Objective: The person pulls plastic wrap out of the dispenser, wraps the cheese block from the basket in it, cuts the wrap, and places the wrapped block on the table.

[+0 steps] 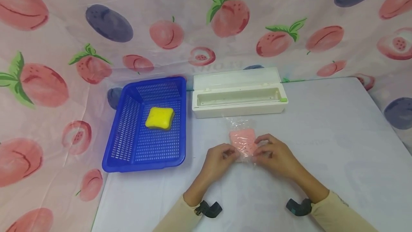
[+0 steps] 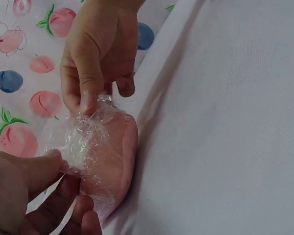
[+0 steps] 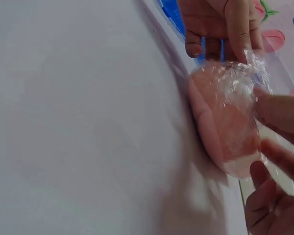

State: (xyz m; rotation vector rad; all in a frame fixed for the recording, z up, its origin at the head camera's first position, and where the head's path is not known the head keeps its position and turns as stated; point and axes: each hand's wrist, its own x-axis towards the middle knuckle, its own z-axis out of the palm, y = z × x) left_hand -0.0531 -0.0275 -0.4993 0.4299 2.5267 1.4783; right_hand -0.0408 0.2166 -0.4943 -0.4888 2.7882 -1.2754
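A pink block (image 1: 243, 139), likely a sponge, lies on the table under clear plastic wrap (image 1: 239, 121) that stands up loose along its far side. My left hand (image 1: 220, 156) pinches the wrap between thumb and fingers at the block's near left corner. On the other side my right hand (image 1: 273, 153) pinches wrap at the right edge. Crumpled, shiny film (image 2: 81, 142) is gathered between both hands in the left wrist view. From the right wrist, the block (image 3: 210, 117) shows a rounded bare-looking side under the film.
Left of the hands stands a blue plastic basket (image 1: 109, 167) holding a yellow sponge (image 1: 160, 118). Behind the block is a long white box (image 1: 239, 111), its lid (image 1: 236, 78) raised and a green slider (image 1: 283, 100) at its right end. A fruit-print cloth (image 1: 193, 6) hangs behind the white-covered table (image 1: 338, 146).
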